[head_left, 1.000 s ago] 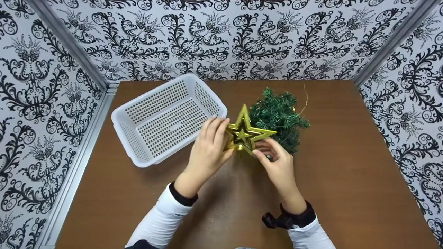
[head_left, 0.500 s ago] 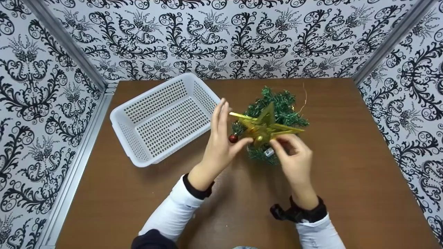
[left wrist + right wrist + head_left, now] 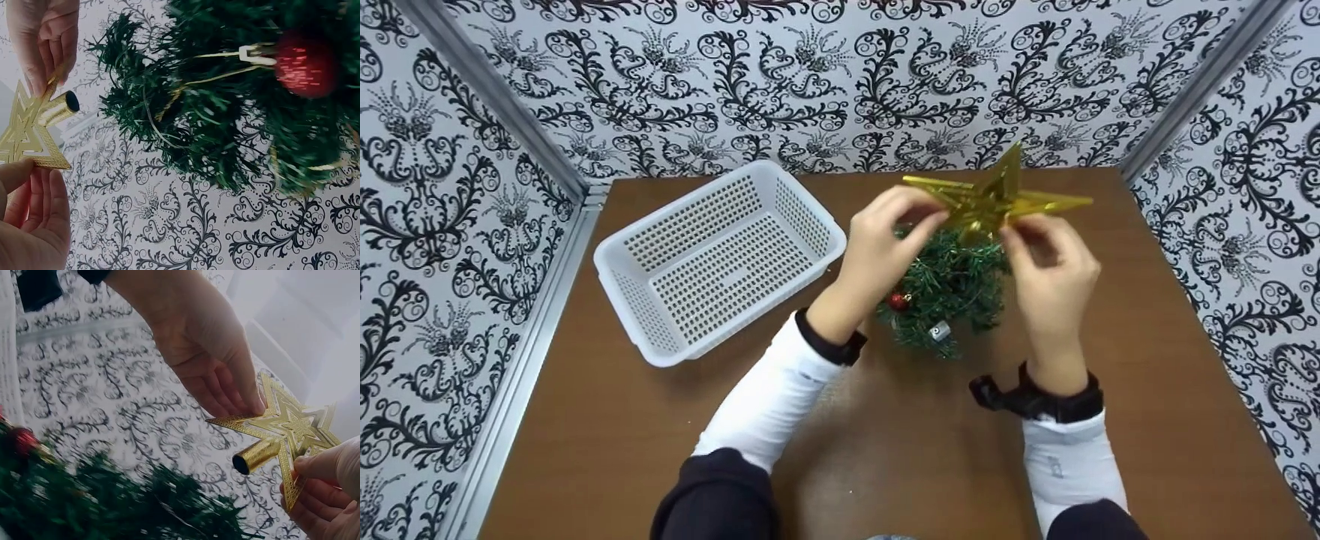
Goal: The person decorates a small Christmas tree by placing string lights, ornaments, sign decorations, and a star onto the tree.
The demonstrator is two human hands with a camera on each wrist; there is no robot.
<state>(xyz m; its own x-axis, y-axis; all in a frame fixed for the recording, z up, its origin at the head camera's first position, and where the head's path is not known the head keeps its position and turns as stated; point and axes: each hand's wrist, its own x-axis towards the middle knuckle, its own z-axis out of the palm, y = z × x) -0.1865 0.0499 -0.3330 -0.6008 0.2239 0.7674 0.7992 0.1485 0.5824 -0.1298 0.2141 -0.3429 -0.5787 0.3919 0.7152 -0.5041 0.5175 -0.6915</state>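
Observation:
A gold star tree topper (image 3: 997,196) is held up over the small green Christmas tree (image 3: 956,289). My left hand (image 3: 885,244) pinches one point of the star between thumb and fingers. Across from it, my right hand (image 3: 1054,274) pinches another point. The left wrist view shows the star's short hollow tube (image 3: 59,109), its dark opening turned toward the tree and apart from it. A red glittery bauble (image 3: 306,64) hangs on the branches by a gold cord. In the right wrist view, the star (image 3: 298,430) stands tilted above the treetop.
To the left on the brown table (image 3: 607,435) stands a white perforated plastic basket (image 3: 720,352). A small white tag (image 3: 939,331) shows low on the tree. Patterned panels (image 3: 780,82) with metal corner posts enclose the table's back and sides.
Both hands have carried the star up and to the right, from in front of the tree to over it. The left hand, opened half a second ago, now pinches a point. The star has turned.

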